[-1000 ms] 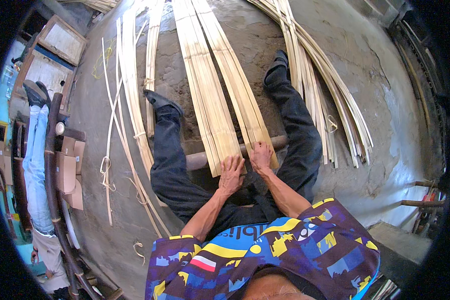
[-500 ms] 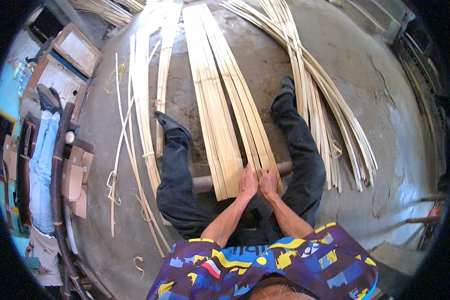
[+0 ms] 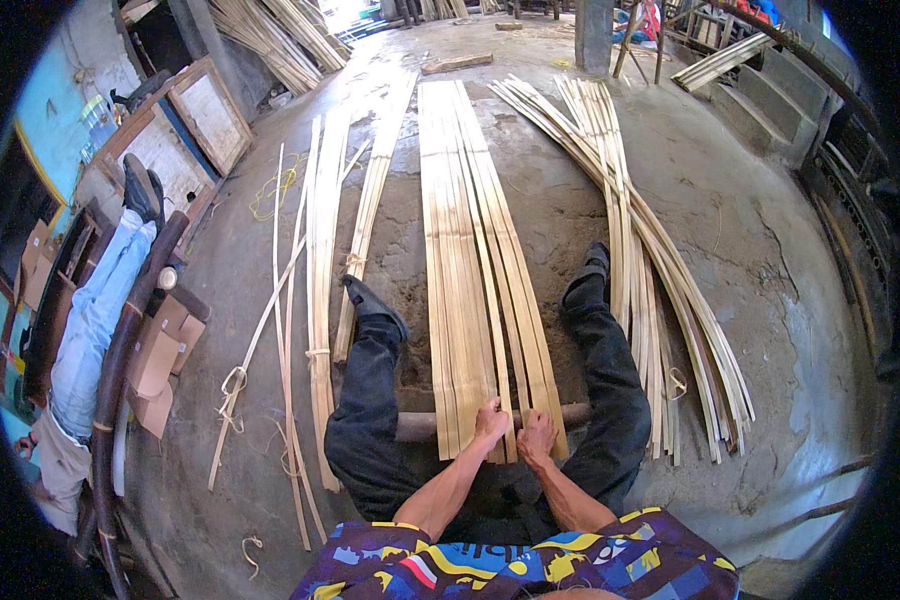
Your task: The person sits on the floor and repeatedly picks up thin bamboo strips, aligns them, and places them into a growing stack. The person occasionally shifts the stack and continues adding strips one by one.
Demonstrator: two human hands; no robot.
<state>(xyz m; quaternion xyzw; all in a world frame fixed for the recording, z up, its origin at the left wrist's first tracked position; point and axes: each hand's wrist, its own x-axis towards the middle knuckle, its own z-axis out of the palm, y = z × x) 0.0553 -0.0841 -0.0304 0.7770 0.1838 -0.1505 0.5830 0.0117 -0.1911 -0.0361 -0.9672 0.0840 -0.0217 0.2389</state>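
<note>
Several long, flat bamboo strips lie side by side between my legs, their near ends across a round brown pole. My left hand is closed around the near end of a narrow bamboo strip right of the wide group. Close beside it, my right hand has its fingers curled on the near ends of the rightmost strips. Narrow dark gaps run between these strips and the wide group. Both hands' fingertips are partly hidden.
Tied bamboo strips lie left of my leg; a crossing bundle lies to the right. Further left, a person in light jeans is beside a dark pole and cardboard boxes. Concrete steps stand far right.
The view has tilted up, showing more of the far floor. My hands stay at the strips' near ends, a little further apart. The gap beside the wide group looks narrower.
</note>
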